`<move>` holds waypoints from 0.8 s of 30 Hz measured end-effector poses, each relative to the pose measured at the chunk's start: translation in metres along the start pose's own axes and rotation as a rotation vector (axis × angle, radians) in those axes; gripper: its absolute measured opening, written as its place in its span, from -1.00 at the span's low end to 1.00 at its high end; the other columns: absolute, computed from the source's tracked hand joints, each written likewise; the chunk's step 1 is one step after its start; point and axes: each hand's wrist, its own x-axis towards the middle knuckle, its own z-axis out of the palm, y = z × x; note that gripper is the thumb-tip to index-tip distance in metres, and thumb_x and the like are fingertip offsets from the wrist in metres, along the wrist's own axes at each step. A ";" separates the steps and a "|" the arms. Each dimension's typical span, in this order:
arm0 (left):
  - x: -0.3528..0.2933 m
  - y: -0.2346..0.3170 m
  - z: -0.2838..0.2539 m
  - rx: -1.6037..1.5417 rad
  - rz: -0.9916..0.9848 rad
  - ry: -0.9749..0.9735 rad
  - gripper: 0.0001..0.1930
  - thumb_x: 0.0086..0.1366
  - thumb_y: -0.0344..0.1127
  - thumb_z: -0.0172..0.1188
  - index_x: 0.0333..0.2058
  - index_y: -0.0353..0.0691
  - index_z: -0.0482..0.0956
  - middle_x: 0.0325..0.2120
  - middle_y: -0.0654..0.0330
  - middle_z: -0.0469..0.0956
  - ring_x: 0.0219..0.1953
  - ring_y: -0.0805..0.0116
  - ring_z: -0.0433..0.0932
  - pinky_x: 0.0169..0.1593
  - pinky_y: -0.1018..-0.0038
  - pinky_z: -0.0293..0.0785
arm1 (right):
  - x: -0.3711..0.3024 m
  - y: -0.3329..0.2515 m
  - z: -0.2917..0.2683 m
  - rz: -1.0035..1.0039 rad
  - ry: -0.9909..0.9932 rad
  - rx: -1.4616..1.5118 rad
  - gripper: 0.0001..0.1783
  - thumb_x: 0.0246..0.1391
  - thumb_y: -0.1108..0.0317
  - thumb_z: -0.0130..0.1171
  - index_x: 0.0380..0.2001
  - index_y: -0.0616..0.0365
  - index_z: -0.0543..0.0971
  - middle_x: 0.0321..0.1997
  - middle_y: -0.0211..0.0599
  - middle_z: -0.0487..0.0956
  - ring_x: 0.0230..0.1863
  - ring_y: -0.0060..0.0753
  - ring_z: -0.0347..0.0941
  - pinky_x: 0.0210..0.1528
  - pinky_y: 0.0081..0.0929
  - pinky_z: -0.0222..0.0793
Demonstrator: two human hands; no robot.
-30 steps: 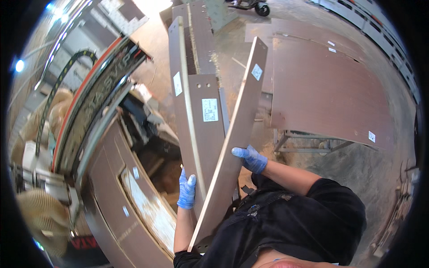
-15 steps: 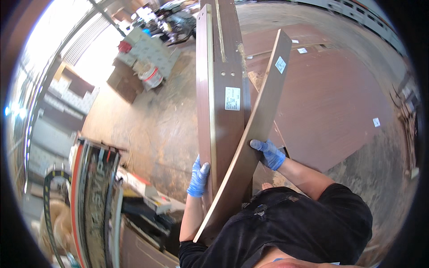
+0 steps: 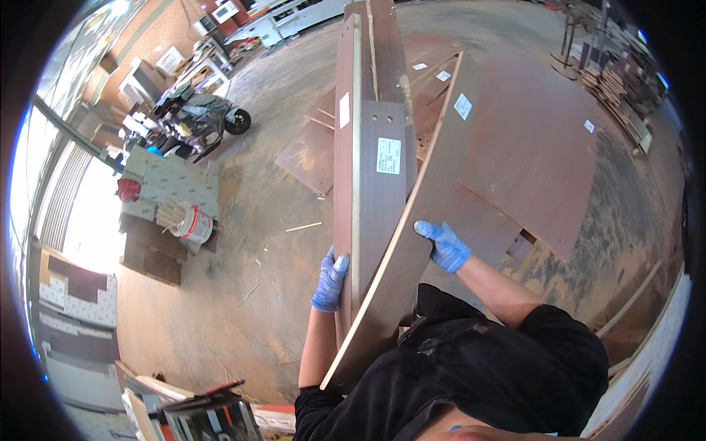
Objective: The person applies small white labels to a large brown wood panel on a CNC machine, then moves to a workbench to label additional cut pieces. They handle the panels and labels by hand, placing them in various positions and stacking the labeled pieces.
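I carry several long brown wood boards upright in front of my body. My left hand (image 3: 330, 281), in a blue glove, is closed round the outer edge of the left-hand boards (image 3: 381, 213), its thumb on the near face. These boards have a white label (image 3: 388, 156), two round holes and a long groove near the top. My right hand (image 3: 445, 247), also gloved in blue, grips a narrower board (image 3: 419, 228) by its right edge, thumb on its face. That board leans across the others, its lower end against my left forearm. Both hands' other fingers are hidden behind the boards.
Large brown panels (image 3: 529, 147) lie on the floor ahead to the right. To the left stand a bucket of sticks (image 3: 193, 223), a brown box (image 3: 153, 250) and a motorcycle (image 3: 198, 117). Stacked wood (image 3: 614, 103) is at the far right, a machine (image 3: 209, 419) at the lower left.
The surroundings have shifted left and downward as I turn to the right; the machine has slid toward the lower edge. Both hands keep their hold, and the boards stay nearly the same against my body.
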 end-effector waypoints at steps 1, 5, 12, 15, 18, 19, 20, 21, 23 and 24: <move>0.010 -0.001 -0.010 -0.002 -0.009 -0.015 -0.27 0.12 0.07 0.20 0.09 -0.37 0.28 -0.07 0.21 0.41 -0.04 0.44 0.35 0.05 0.48 0.28 | 0.008 0.003 0.004 -0.003 0.028 0.008 -0.29 -0.20 0.22 0.37 0.05 0.12 0.31 -0.09 -0.29 0.45 -0.04 -0.32 0.40 0.01 -0.32 0.37; 0.065 0.006 -0.040 0.008 -0.073 -0.100 -0.31 0.15 0.07 0.17 0.09 -0.36 0.29 -0.08 0.22 0.42 -0.07 0.46 0.36 0.02 0.50 0.31 | 0.053 0.015 0.013 -0.037 0.102 0.058 -0.32 -0.19 0.24 0.37 0.03 0.13 0.33 -0.09 -0.29 0.46 -0.05 -0.32 0.40 0.01 -0.31 0.38; 0.178 0.001 -0.107 0.020 -0.061 -0.230 -0.31 0.18 0.10 0.12 0.12 -0.33 0.26 -0.08 0.24 0.42 -0.05 0.46 0.35 0.04 0.49 0.29 | 0.165 0.040 0.025 -0.176 0.176 0.121 -0.37 -0.18 0.24 0.36 -0.02 0.16 0.36 -0.14 -0.30 0.46 -0.09 -0.33 0.41 -0.05 -0.33 0.41; 0.241 0.007 -0.124 0.040 -0.151 -0.221 -0.37 0.22 0.11 0.07 0.07 -0.28 0.33 -0.10 0.24 0.44 -0.07 0.48 0.37 0.01 0.51 0.31 | 0.214 0.023 0.033 -0.150 0.157 0.193 -0.39 -0.17 0.25 0.36 -0.03 0.16 0.37 -0.14 -0.31 0.46 -0.11 -0.33 0.42 -0.06 -0.32 0.42; 0.293 0.017 -0.134 -0.045 -0.272 -0.323 -0.42 0.22 0.10 0.07 0.02 -0.26 0.38 -0.16 0.25 0.46 -0.13 0.48 0.40 -0.04 0.50 0.36 | 0.263 0.024 0.028 -0.160 0.287 0.218 -0.40 -0.16 0.25 0.35 -0.03 0.14 0.36 -0.15 -0.30 0.47 -0.11 -0.33 0.42 -0.06 -0.31 0.42; 0.311 0.020 -0.136 -0.046 -0.285 -0.326 -0.43 0.22 0.10 0.07 0.01 -0.25 0.39 -0.17 0.25 0.47 -0.14 0.48 0.41 -0.05 0.50 0.37 | 0.278 0.022 0.028 -0.175 0.311 0.235 -0.40 -0.16 0.25 0.35 -0.03 0.14 0.36 -0.15 -0.30 0.47 -0.11 -0.33 0.42 -0.06 -0.31 0.42; 0.330 0.021 -0.137 -0.045 -0.299 -0.332 -0.44 0.22 0.10 0.07 0.00 -0.24 0.40 -0.19 0.25 0.48 -0.16 0.48 0.42 -0.07 0.50 0.38 | 0.290 0.018 0.027 -0.174 0.319 0.242 -0.40 -0.15 0.25 0.35 -0.02 0.12 0.36 -0.15 -0.29 0.47 -0.11 -0.33 0.42 -0.06 -0.29 0.42; 0.347 0.022 -0.146 -0.032 -0.313 -0.325 -0.45 0.22 0.11 0.07 -0.02 -0.24 0.41 -0.20 0.26 0.48 -0.17 0.48 0.43 -0.08 0.50 0.39 | 0.306 0.017 0.029 -0.182 0.318 0.253 -0.40 -0.15 0.25 0.35 -0.02 0.11 0.36 -0.14 -0.29 0.47 -0.11 -0.32 0.42 -0.05 -0.29 0.42; 0.383 0.021 -0.157 -0.026 -0.305 -0.362 -0.43 0.21 0.14 0.06 -0.01 -0.23 0.42 -0.17 0.23 0.48 -0.13 0.46 0.43 -0.05 0.50 0.40 | 0.334 0.014 0.032 -0.207 0.332 0.288 -0.41 -0.14 0.24 0.34 -0.02 0.10 0.36 -0.14 -0.28 0.47 -0.10 -0.31 0.42 -0.05 -0.28 0.41; 0.404 0.022 -0.160 -0.007 -0.293 -0.355 -0.42 0.21 0.15 0.05 -0.01 -0.23 0.42 -0.15 0.22 0.48 -0.12 0.45 0.43 -0.04 0.49 0.39 | 0.351 0.008 0.036 -0.221 0.340 0.287 -0.40 -0.14 0.23 0.34 -0.02 0.11 0.36 -0.14 -0.28 0.47 -0.10 -0.31 0.42 -0.04 -0.28 0.41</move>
